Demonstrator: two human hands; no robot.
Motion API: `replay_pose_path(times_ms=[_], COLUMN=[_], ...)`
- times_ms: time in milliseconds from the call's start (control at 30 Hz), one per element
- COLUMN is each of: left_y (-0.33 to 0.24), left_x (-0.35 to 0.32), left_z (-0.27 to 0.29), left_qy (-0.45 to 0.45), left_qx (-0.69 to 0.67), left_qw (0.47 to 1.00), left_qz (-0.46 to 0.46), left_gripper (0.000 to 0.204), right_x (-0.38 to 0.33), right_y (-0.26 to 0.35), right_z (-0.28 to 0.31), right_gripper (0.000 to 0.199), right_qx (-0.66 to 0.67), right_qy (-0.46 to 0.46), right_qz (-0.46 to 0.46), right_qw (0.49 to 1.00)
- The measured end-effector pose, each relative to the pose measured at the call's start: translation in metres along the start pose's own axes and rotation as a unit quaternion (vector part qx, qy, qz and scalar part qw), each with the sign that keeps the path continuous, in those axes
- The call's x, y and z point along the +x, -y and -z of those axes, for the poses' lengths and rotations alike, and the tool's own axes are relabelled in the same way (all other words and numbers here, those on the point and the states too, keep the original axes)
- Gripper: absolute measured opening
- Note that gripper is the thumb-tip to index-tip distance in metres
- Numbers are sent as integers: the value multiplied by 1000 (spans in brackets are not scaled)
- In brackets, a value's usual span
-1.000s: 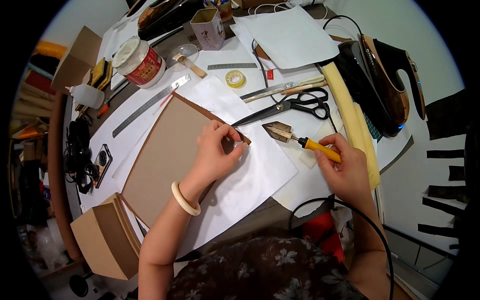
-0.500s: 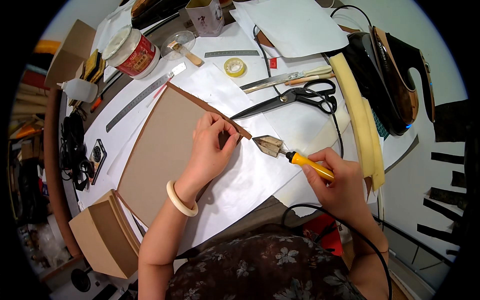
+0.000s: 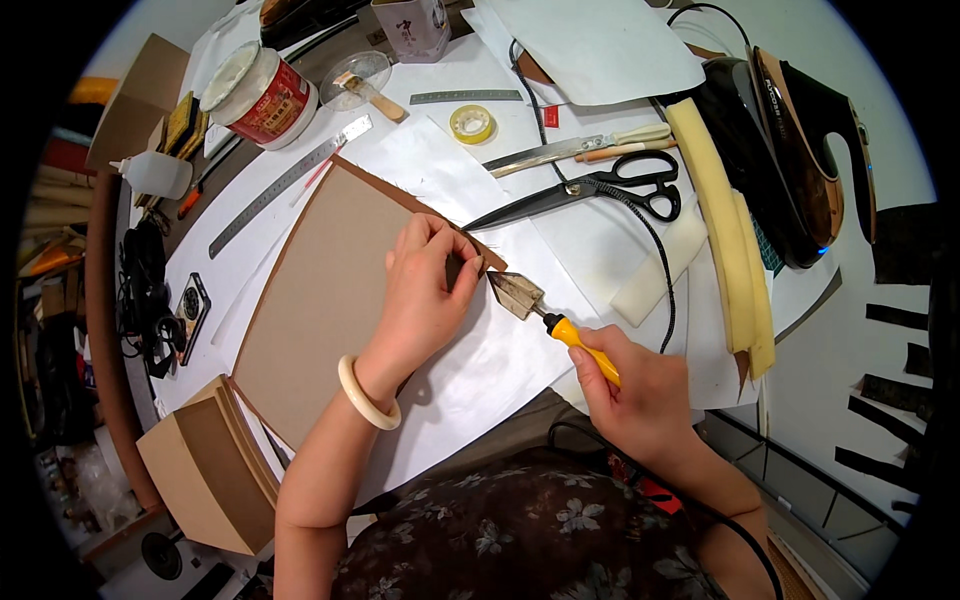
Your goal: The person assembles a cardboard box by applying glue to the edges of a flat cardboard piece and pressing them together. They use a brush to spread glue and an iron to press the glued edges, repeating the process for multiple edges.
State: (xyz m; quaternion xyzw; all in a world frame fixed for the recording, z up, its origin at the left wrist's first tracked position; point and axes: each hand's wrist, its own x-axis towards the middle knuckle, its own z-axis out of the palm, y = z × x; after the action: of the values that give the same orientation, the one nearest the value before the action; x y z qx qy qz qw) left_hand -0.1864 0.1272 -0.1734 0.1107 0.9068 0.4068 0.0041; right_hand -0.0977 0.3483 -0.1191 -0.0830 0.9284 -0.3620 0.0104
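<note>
- We're having open room on the near paper [image 3: 470, 390].
- Our right hand [image 3: 637, 388] is wrapping its fingers round the tool [image 3: 547, 320], whose tip is pointing just beside our left fingertips.
- Our left hand [image 3: 430, 275] is pinching the board's [image 3: 320, 285] brown edge at its right corner.
- Scissors [image 3: 572, 189] are crowding the far edge.

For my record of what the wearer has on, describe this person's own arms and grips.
Both the left grip and right grip are ungloved. The left forearm wears a smooth, thick cream bangle at the wrist; the right forearm shows none. Neither forearm has a sleeve in view. The dark top between them carries a greyish floral print.
</note>
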Motion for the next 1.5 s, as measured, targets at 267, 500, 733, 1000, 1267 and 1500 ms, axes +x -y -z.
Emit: replay_pose_path(times_ms=[267,500,733,1000,1267,1500], left_y=[2,-1,8,23,9,-10], left_x=[0,-1,-3,-5,-22,-91], left_z=[-2,-2,-2,20,45,55], left_qy=[-8,-21,-10,25,34,20], left_qx=[14,36,-27,-178,-144,151], left_qw=[1000,999,999,982,988,985], left_qz=[-8,-18,20,57,47,84], left_gripper=[7,9,9,10,15,58], right_x=[-2,-2,-1,3,14,48], right_y=[-1,0,4,7,14,-14], right_z=[-14,-18,-22,-23,5,53], right_gripper=[12,12,13,13,18,16], right_qx=[-55,-74,-98,-120,-23,91], right_qy=[-40,-44,-65,-61,-107,-102], right_qz=[23,32,59,65,34,78], right_qw=[997,996,991,989,993,987])
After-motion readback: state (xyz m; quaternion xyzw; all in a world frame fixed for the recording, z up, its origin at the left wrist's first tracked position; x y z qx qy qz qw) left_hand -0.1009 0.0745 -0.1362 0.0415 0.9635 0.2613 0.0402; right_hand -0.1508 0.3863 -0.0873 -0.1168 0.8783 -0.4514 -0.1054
